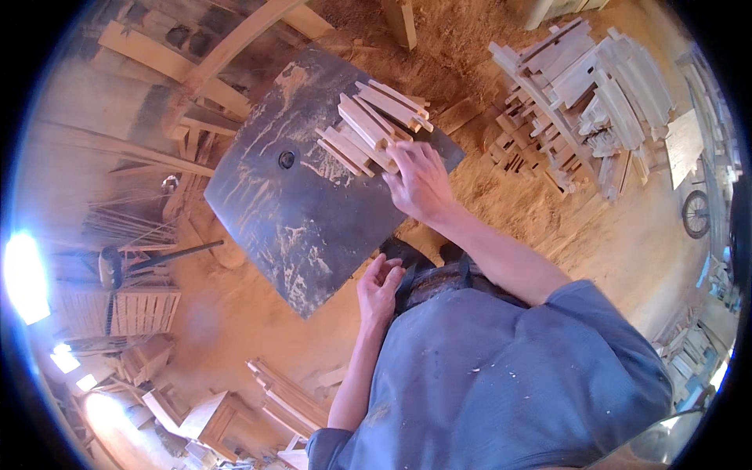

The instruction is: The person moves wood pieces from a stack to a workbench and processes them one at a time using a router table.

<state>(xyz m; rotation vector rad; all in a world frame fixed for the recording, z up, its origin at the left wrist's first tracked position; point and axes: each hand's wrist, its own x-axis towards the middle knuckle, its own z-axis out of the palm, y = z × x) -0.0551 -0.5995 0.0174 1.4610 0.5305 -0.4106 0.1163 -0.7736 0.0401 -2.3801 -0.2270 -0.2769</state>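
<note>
Short pale wooden strips (362, 125) lie in a small group on a dark, dust-streaked flat table (274, 223). At the near end of this group, my right hand (423, 184) has its thumb and fingers closed around the end of a wooden strip (381, 159). The grip is partly hidden by the fingers. My left hand (378, 290) hangs by my waist, just off the table's near edge. Its fingers are loosely bent and apart, with nothing seen in them. A round dark fitting (287, 160) sits in the tabletop, left of the strips.
A large stack of cut wooden pieces (583, 102) stands on the sawdust-covered floor (501, 211) at the right. Long boards (157, 59) lie at the upper left. More timber (288, 395) is behind my left arm. A wheel (695, 214) shows at the far right.
</note>
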